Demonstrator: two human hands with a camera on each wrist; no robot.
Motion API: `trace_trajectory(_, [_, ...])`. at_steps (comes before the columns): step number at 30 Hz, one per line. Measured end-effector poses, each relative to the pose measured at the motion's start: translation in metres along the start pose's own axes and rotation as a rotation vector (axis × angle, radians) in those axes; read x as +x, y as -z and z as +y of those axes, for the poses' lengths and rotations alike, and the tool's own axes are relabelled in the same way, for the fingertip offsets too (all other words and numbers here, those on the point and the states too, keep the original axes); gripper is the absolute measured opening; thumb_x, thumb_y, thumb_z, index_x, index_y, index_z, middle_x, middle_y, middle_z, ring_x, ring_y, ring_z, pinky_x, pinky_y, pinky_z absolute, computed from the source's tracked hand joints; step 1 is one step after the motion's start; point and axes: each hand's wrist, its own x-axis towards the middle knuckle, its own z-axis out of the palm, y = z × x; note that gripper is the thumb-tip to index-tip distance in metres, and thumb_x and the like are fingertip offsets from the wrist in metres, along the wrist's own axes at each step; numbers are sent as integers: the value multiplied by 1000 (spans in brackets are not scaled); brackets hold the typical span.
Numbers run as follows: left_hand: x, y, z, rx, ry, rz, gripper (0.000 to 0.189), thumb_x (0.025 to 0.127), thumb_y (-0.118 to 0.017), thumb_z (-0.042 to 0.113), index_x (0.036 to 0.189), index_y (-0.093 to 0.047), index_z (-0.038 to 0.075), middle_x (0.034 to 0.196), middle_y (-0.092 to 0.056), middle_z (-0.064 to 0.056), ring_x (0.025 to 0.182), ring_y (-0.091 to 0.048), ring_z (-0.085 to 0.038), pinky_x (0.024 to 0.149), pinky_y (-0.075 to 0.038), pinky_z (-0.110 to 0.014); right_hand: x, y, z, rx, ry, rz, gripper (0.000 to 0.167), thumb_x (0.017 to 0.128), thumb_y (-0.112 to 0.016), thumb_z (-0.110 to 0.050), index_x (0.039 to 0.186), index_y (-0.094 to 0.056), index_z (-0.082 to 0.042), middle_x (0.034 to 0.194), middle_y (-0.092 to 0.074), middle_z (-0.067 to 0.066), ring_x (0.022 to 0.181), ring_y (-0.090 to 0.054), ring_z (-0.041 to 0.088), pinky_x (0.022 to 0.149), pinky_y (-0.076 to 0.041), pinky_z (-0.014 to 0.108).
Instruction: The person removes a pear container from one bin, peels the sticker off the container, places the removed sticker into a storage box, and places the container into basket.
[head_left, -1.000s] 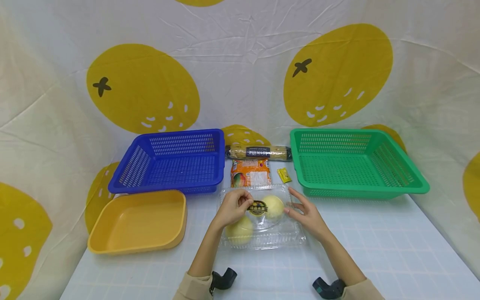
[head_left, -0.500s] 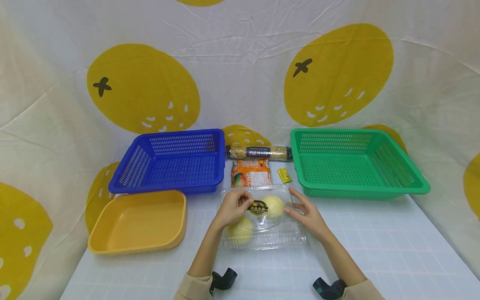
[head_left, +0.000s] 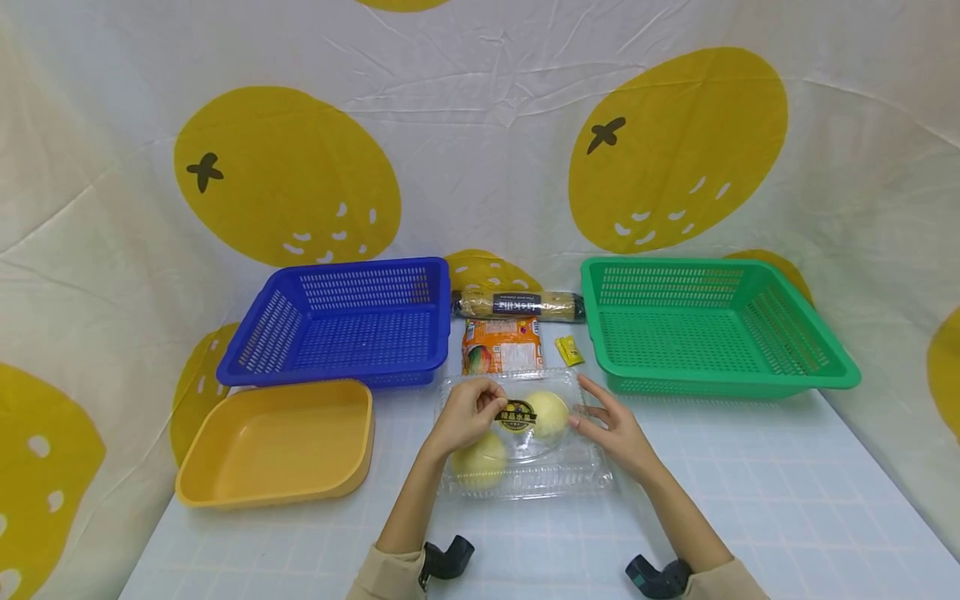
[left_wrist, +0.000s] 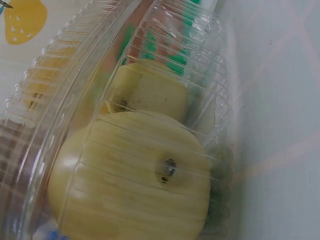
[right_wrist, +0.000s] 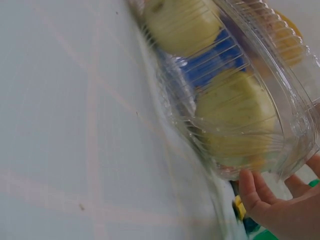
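Note:
A clear plastic clamshell box [head_left: 558, 479] sits mid-table with its lid down over two pale yellow round fruits [head_left: 480, 461], seen close through the ribbed wall in both wrist views. On the lid lies a black and gold label [head_left: 517, 415]. My left hand [head_left: 465, 415] has curled fingers, thumb and forefinger pinching the label's left edge. My right hand [head_left: 615, 429] touches the box's right side with fingers spread and fairly straight. In the right wrist view its fingertips [right_wrist: 246, 180] meet the end wall of the box [right_wrist: 295, 117]. The left wrist view shows no left fingers.
Behind the box lie an orange food packet [head_left: 501, 346], a small yellow sachet [head_left: 568, 350] and a long pack of noodles [head_left: 517, 305]. A blue basket [head_left: 360, 333] and a yellow tub [head_left: 281, 442] stand left. At right is a green basket [head_left: 705, 383].

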Motion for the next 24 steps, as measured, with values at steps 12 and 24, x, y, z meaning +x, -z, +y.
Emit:
trace_trajectory(12, [1, 0, -2, 3, -21, 9, 7, 86, -63, 0, 80, -64, 2, 68, -54, 0, 56, -43, -7, 51, -39, -19, 0, 0, 1, -3, 6, 3, 66, 90, -63, -9, 146, -30, -5, 152, -23, 21, 122, -44, 47, 83, -48, 19])
trace_trajectory(24, [1, -1, -2, -10, -14, 20, 7, 86, -63, -1, 80, -64, 2, 67, -54, 1, 55, -43, -7, 51, -38, -18, 0, 0, 0, 5, 9, -4, 66, 90, -62, -9, 147, -29, -5, 152, -22, 20, 123, -43, 47, 84, -48, 20])
